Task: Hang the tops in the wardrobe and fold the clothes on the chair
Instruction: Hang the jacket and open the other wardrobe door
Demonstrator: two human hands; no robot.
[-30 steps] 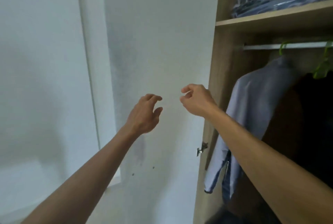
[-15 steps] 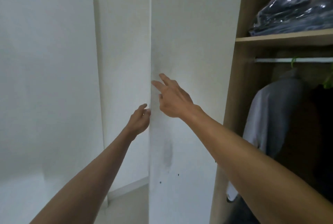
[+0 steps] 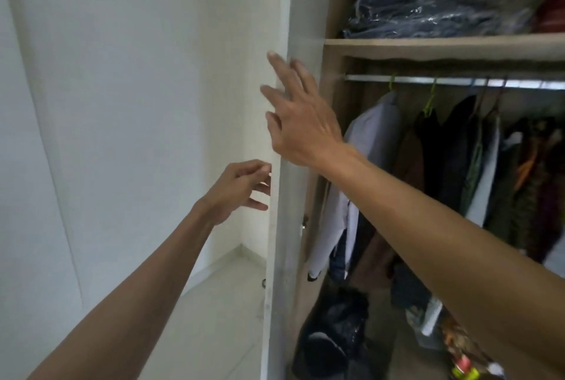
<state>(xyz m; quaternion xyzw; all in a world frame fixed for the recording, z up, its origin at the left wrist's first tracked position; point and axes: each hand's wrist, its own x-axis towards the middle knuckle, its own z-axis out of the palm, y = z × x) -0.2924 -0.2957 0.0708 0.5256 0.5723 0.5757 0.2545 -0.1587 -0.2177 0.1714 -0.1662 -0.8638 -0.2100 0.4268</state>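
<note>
Right hand [image 3: 301, 123] spreading flat, fingers straight, pressing wardrobe door [image 3: 282, 227] near its front edge; left hand [image 3: 237, 191] loosely curled at that edge, grasping nothing clearly, prob just touching. Swinging door wide, judging by pose. Keeping palm pressure steady w/ left guiding edge, so hinge isn't jerked. Wardrobe [image 3: 443, 46] standing open: rail [image 3: 458, 81] already carrying hung tops [image 3: 371, 147], free rail at left end. No chair or clothes to fold in view. Leaving door fully back before fetching tops.
</note>
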